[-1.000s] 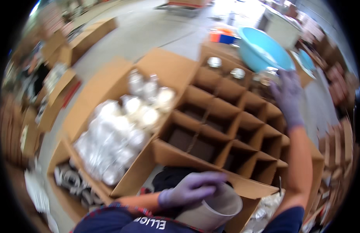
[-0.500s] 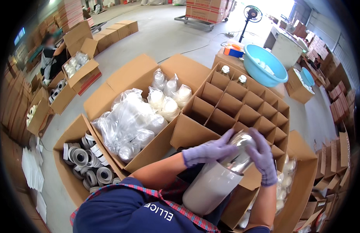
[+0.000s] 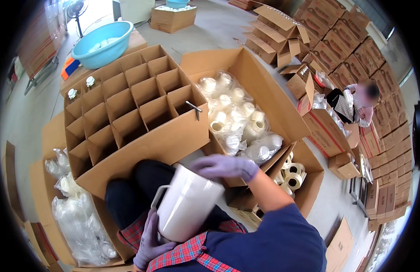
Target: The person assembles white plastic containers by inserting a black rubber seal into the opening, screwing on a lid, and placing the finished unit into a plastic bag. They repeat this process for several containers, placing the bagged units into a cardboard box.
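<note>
A glossy white jug (image 3: 185, 204) with a loop handle is tilted in front of my lap, its open end up. My left hand (image 3: 153, 242), in a pale purple glove, is closed around its lower part, below the handle. Over the jug's upper rim is my right hand (image 3: 228, 166), gloved the same way. Motion smears its fingers, so their grip is unclear. The jug's inside is hidden. Beyond my knees stands a divided carton (image 3: 142, 156), two capped bottles (image 3: 90, 81) in its far left cells and a dark metal tool (image 3: 193, 107) hooked on its near right edge.
An open carton (image 3: 264, 95) of bagged cream-white parts stands right of the divided one; a smaller box (image 3: 312, 181) holds ring-shaped parts. Bagged pieces (image 3: 78, 217) fill a carton at left. A blue basin (image 3: 103, 45) sits behind. Another person (image 3: 355, 102) works at far right.
The view has swung to the right. The silver liner that both hands held at the white jug's mouth is out of sight. My left hand has moved down to the jug's lower part.
</note>
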Demonstrator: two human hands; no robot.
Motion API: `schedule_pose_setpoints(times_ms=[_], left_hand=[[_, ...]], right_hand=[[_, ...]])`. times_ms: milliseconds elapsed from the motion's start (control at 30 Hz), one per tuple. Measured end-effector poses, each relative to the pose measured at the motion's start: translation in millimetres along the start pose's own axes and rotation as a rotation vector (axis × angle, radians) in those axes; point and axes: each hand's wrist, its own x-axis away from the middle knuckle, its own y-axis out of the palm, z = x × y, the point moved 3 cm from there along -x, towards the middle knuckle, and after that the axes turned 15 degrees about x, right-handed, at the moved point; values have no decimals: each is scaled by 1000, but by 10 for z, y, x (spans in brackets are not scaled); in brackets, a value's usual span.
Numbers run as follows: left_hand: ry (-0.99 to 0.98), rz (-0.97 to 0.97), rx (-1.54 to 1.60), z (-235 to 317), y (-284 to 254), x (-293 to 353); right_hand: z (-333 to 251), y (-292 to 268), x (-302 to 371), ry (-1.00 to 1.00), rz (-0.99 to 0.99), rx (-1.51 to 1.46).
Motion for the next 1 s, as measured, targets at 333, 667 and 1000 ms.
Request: schedule_pose_setpoints(times_ms=[333, 667, 1000], left_hand=[[-80, 209, 277, 409, -138, -57], [-153, 159, -255, 510, -171, -307], [244, 153, -431, 770, 149, -174]], right_hand=[[820, 1225, 969, 118, 362, -608], [1520, 1224, 766, 74, 570, -772], [1632, 1215, 502, 92, 569, -346]])
